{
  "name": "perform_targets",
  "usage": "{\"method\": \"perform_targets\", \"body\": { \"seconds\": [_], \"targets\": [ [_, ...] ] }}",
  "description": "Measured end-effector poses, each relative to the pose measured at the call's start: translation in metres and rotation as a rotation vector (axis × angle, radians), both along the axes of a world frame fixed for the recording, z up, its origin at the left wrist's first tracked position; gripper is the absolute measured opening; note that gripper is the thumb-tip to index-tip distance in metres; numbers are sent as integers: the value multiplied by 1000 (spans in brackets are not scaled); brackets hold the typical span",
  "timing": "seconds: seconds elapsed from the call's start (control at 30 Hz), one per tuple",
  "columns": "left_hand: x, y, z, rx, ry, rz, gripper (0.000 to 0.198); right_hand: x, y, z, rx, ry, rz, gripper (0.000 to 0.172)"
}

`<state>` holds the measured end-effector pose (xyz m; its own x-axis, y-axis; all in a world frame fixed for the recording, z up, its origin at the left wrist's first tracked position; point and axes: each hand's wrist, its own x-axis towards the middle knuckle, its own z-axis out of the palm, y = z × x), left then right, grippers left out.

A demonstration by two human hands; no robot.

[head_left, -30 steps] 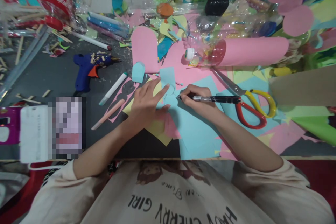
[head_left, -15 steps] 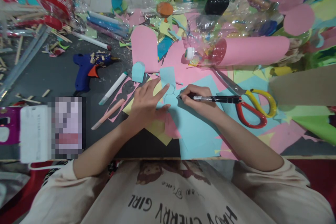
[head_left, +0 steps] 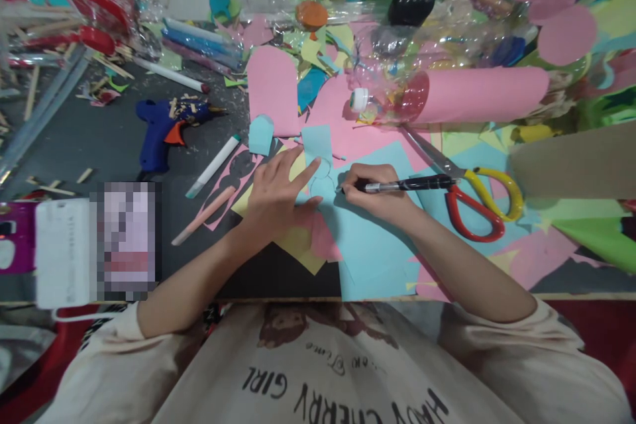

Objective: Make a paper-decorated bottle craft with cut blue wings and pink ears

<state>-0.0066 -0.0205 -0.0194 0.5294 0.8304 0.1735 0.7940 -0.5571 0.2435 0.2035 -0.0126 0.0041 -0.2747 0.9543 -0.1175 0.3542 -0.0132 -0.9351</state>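
Note:
In my right hand is a black pen, pinched with its tip on or just above a light blue sheet of paper. Curved pen lines show on the blue paper left of the tip. My left hand lies flat with its fingers spread, pressing on the papers beside the drawn outline. A yellow paper and pink scraps lie partly under that hand. Right of the pen, scissors with red and yellow handles rest on the paper, close to the pen's end.
At left lie a blue glue gun, a white marker, a pink marker and a white power bank. A pink-wrapped bottle lies across the back right. Plastic bottles and paper scraps crowd the far side.
The pen tip has shifted slightly down along the blue paper, and the pen's back end has tilted up a little. My left hand stays in place.

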Motion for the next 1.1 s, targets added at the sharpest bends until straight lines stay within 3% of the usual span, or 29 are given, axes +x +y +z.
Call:
{"method": "perform_targets", "body": {
  "seconds": [0.27, 0.4, 0.57, 0.73, 0.9, 1.1],
  "targets": [
    [0, 0, -1, 29, 21, 1, 63, -2, -3, -2, -1, 20, -63, 13],
    [0, 0, -2, 0, -26, 1, 64, -1, -4, -2, 50, -21, -42, 13],
    [-1, 0, -2, -24, -18, 1, 64, 0, -5, -1, 55, -4, 91, 13],
    [0, 0, -1, -33, -15, 9, 65, -1, -5, 0, 27, -23, -10, 12],
    [-1, 1, -1, -24, -18, 0, 70, 0, -5, -1, 55, -3, 152, 13],
    [-1, 0, -2, -4, -9, 5, 72, -1, -5, -1, 71, -23, 93, 14]
  ]
}}
